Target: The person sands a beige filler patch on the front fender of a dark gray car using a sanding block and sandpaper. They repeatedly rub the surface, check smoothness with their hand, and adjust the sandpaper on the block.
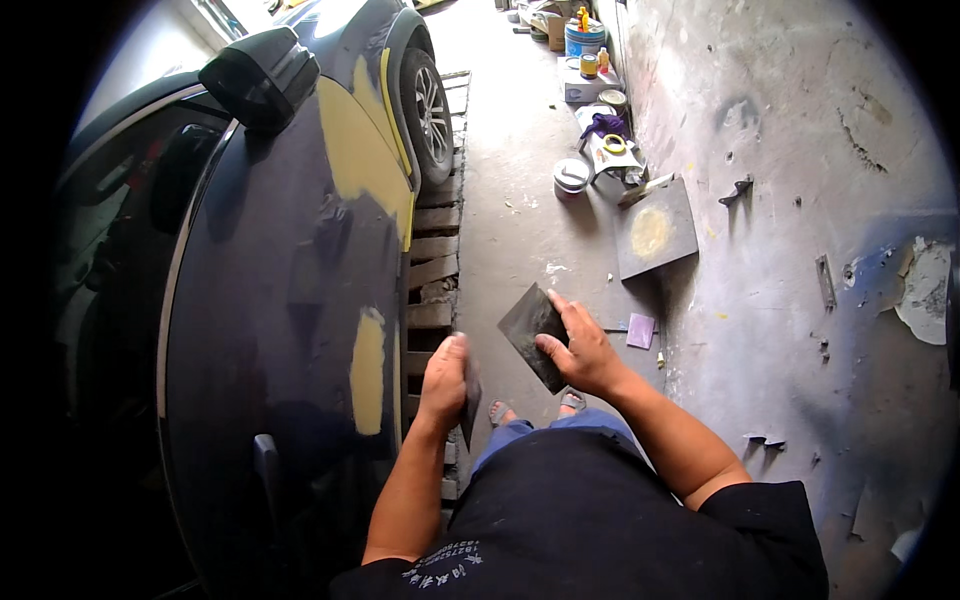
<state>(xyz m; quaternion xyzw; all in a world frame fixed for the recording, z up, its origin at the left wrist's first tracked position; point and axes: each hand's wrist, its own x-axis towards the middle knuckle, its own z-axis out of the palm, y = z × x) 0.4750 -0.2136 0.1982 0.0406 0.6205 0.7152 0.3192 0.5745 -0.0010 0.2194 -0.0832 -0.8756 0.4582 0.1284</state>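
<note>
Item, right hand (585, 352): its grip is grasping a dark square sheet (524, 326), thumb lying across the upper face and fingers reaching along the far edge. The sheet is tilting cornerwise, showing pale smudges, and is hanging above the floor (515, 235) in front of the person, to the right of the other hand.

Item, left hand (443, 385): its grip is grasping a thin dark piece (471, 405), which is showing nearly edge-on along the palm side; its full shape is staying hidden. This hand is hanging near the car door (290, 340), apart from it.

Item, the door: dark, dull-surfaced, bearing a long yellowish patch (368, 385) near its right edge. A larger yellowish patch (350, 150) is spreading beside the side mirror (262, 78), towards the wheel (430, 115).

Item, slatted strip (430, 272): running along the floor beside the car.

Sundries, right: a purple square pad (641, 331) is lying near the wall (770, 330); a grey board (677, 215) with a pale yellow smear is leaning at a slant; a white-lidded bucket (572, 178) is standing close by; a yellow tape ring (606, 144) and a purple cloth (604, 125) are resting farther along; a blue can (585, 42) is standing beyond them.
</note>
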